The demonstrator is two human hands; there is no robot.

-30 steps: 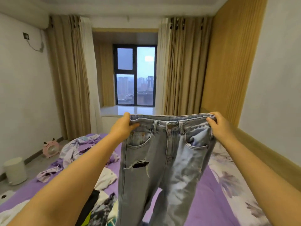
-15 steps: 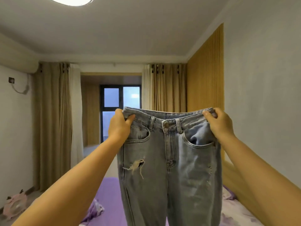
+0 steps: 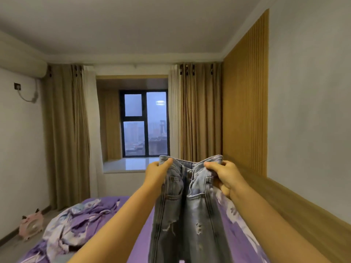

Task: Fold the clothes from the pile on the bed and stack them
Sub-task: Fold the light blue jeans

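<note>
Both hands are up at chest height in front of the person, each pinching one side of the waistband of a pair of light blue jeans. Left hand has its thumb laid over the top edge with the fingers curled behind the denim; right hand grips the other side the same way, thumb forward. They sit close together, so the waistband buckles inward between them and the two front halves of the jeans lean toward each other, fly in the crease.

As for progress, it looks like the first fold of this garment is only being formed: the legs hang straight down, loose, over the purple bed, and nothing about them is doubled up yet. No finished stack shows from where the camera points. A rumpled heap of purple floral fabric lies on the bed's left side, well apart from the jeans; whether that is bedding or more laundry I cannot tell. So most of the job seems to remain.

Held this way, the jeans hang directly below and between the hands, touching nothing else that I can see.
</note>
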